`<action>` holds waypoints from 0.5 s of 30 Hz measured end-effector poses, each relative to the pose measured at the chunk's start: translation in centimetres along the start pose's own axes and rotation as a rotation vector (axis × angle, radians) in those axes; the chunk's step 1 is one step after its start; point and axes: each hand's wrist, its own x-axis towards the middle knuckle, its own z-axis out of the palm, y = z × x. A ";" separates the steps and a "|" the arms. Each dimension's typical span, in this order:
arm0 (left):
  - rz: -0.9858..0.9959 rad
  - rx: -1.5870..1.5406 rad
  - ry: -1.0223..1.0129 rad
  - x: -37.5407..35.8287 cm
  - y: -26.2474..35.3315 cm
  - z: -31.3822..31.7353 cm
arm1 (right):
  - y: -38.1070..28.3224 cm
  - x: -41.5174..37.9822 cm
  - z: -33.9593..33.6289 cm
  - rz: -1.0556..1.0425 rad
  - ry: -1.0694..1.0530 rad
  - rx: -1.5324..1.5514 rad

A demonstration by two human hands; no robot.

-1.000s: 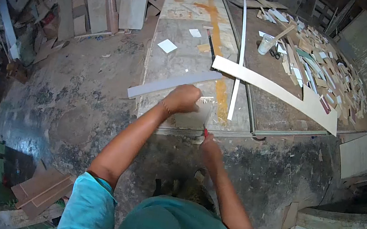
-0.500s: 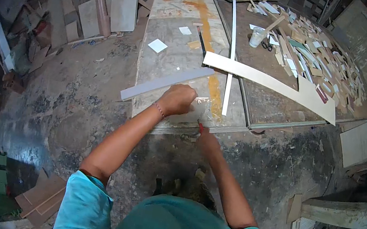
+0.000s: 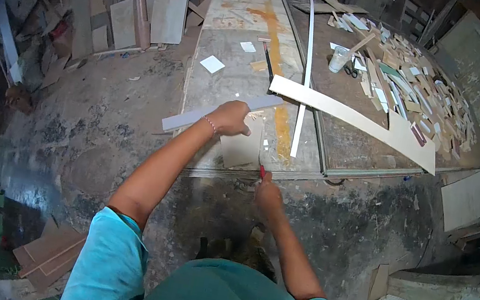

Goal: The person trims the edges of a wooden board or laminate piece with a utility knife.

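My left hand (image 3: pixel 232 118) lies over the grey strip (image 3: pixel 192 115) on the table, thumb out to the side and the other fingers partly hidden. Small pale slivers (image 3: pixel 253 115) lie at its fingers. Just below it, a thin beige rectangular sheet (image 3: pixel 240 149) rests flat near the table's front edge. My right hand (image 3: pixel 270 195) is closed around a slim red-handled tool (image 3: pixel 262 171) at that edge; its thin tip points up along the sheet's right side. Small white bits (image 3: pixel 265 145) lie beside the sheet.
A long white strip (image 3: pixel 303 97) crosses the table, and a pale angled board (image 3: pixel 334 107) overlaps it. Offcuts (image 3: pixel 412 92) pile up at the right, near a plastic cup (image 3: pixel 338 60) and scissors (image 3: pixel 351 71). A white square (image 3: pixel 212 64) lies farther left; boards (image 3: pixel 169 13) lean behind.
My left hand has moved away from me, the slivers shifting with it, and the beige sheet is now uncovered. My right hand still grips the red-handled tool near the edge.
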 end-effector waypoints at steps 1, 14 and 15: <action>0.057 0.080 0.013 -0.5 1.3 0.0 | -0.1 0.1 -0.6 -0.019 -0.021 -0.006; -0.040 0.091 -0.025 -0.8 1.9 -1.0 | 0.8 1.0 2.2 0.007 0.034 -0.011; -0.052 0.077 -0.030 -0.8 2.0 -1.3 | 0.6 0.7 1.9 -0.015 0.042 -0.023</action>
